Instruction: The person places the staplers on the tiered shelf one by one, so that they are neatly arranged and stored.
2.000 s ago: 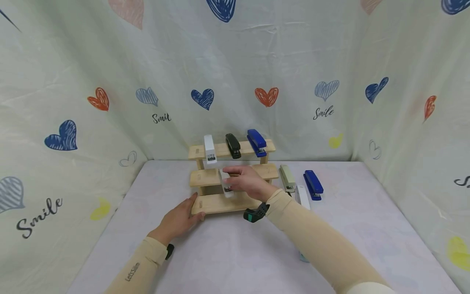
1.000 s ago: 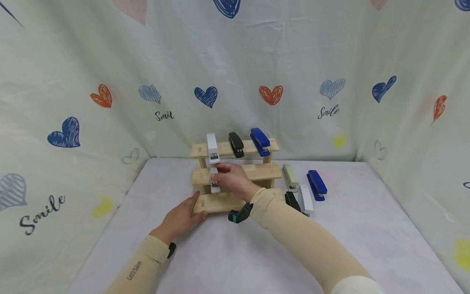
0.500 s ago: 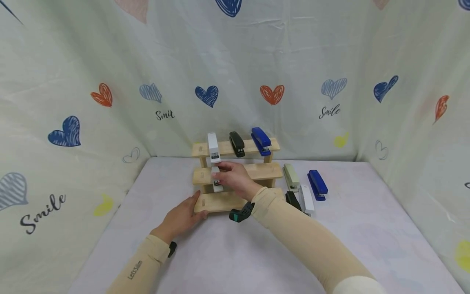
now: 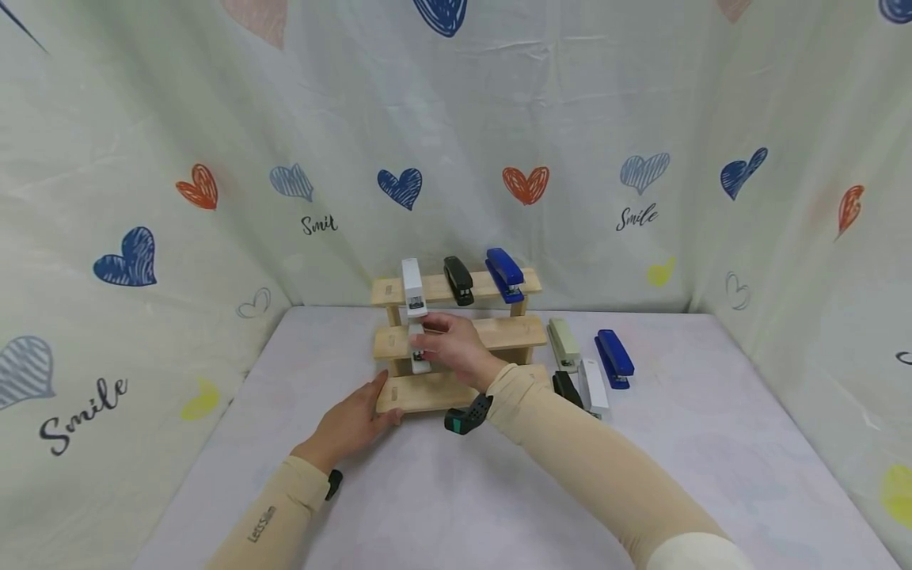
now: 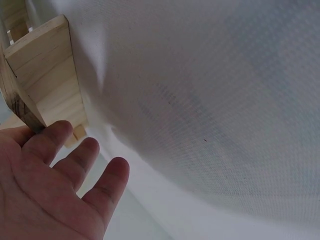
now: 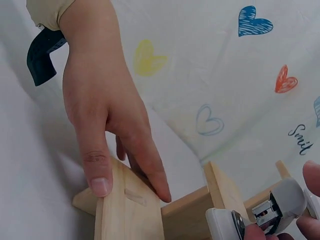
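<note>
My right hand grips a white stapler at the left end of the middle board of a three-tier wooden rack. In the right wrist view the front of that stapler faces the camera, with fingertips on both sides; whether its base bears fully on the board is hidden. My left hand holds the left end of the lowest board, thumb on the front edge and fingers at the back. The left wrist view shows its fingers fairly extended, one touching the wood.
On the top board stand a white stapler, a black stapler and a blue stapler. Right of the rack, on the table, lie a cream stapler, another white stapler, a black stapler and a blue stapler.
Over the two seconds my right hand has carried the white stapler left to the middle board's left end. It has barely moved in the last second. The left hand stays put.
</note>
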Motion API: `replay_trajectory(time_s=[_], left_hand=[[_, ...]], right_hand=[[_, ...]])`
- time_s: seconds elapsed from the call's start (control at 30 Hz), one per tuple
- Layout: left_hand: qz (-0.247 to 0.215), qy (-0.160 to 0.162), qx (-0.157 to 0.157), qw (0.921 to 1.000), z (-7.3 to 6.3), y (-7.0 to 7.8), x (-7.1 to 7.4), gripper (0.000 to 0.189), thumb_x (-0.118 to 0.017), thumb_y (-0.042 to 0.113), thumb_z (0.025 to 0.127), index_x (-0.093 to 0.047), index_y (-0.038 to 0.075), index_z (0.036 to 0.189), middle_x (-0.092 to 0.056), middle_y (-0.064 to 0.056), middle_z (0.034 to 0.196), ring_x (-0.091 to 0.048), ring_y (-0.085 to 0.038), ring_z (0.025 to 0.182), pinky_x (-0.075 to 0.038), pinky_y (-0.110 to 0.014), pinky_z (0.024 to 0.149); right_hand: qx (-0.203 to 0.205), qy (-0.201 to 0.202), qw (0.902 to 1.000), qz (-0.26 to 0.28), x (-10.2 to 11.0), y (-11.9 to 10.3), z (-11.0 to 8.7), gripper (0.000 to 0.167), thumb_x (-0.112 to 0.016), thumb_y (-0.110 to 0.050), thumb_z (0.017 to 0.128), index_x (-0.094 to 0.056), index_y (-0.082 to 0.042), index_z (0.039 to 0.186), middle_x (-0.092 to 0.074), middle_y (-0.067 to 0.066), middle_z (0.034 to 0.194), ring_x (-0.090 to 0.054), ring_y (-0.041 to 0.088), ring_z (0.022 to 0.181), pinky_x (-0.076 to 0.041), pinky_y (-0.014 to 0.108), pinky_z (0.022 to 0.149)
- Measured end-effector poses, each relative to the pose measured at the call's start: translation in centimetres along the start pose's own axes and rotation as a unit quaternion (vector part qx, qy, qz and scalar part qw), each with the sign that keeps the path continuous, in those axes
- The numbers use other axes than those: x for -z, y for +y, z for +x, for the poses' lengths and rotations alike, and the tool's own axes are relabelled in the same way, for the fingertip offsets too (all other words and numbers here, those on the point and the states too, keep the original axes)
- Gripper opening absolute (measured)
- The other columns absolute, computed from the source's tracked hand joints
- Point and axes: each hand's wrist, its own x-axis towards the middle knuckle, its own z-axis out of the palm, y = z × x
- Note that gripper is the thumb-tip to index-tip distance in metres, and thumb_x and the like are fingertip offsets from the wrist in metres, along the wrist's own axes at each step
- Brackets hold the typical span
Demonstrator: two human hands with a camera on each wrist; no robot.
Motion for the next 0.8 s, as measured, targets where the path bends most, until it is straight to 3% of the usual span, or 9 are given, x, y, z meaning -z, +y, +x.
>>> replay_trajectory(time_s=[0.23, 0.4, 0.6, 0.8], left_hand=[[-0.002, -0.007, 0.007, 0.9999, -0.1, 0.1, 0.1, 0.080, -0.059, 0.045, 0.100, -0.028, -0.005, 0.154, -0.043, -0.029, 0.147, -0.042, -0.042, 0.135, -0.038, -0.055, 0.106], [0.001, -0.008, 0.009, 0.9999, -0.1, 0.1, 0.0, 0.081, -0.058, 0.047, 0.100, -0.027, -0.004, 0.155, -0.042, -0.029, 0.148, -0.042, -0.042, 0.136, -0.038, -0.054, 0.106], [0.002, -0.005, 0.005, 1.0000, -0.2, 0.3, 0.1, 0.081, -0.057, 0.048, 0.100, -0.028, -0.005, 0.154, -0.043, -0.030, 0.147, -0.043, -0.044, 0.134, -0.038, -0.055, 0.106], [0.002, -0.010, 0.010, 0.9999, -0.2, 0.3, 0.1, 0.083, -0.057, 0.049, 0.100, -0.027, -0.005, 0.154, -0.042, -0.030, 0.147, -0.042, -0.044, 0.134, -0.038, -0.056, 0.105]], right_hand=[[-0.002, -0.018, 0.9998, -0.009, 0.8, 0.0, -0.4, 0.052, -0.070, -0.007, 0.094, -0.051, 0.004, 0.142, -0.054, 0.019, 0.138, -0.061, 0.030, 0.117, -0.050, 0.043, 0.096], [-0.005, -0.029, 0.9993, -0.021, 2.7, 0.1, -1.2, 0.058, -0.069, -0.006, 0.093, -0.046, 0.002, 0.146, -0.044, 0.022, 0.148, -0.059, 0.032, 0.120, -0.047, 0.048, 0.100], [-0.004, -0.047, 0.9970, -0.061, 6.9, -0.1, -3.5, 0.056, -0.065, -0.006, 0.096, -0.044, 0.003, 0.147, -0.042, 0.024, 0.148, -0.055, 0.033, 0.124, -0.049, 0.046, 0.098], [-0.023, -0.051, 0.9909, -0.122, 13.0, -0.1, -7.0, 0.056, -0.064, -0.013, 0.099, -0.041, 0.001, 0.148, -0.042, 0.021, 0.148, -0.050, 0.036, 0.129, -0.050, 0.045, 0.097]])
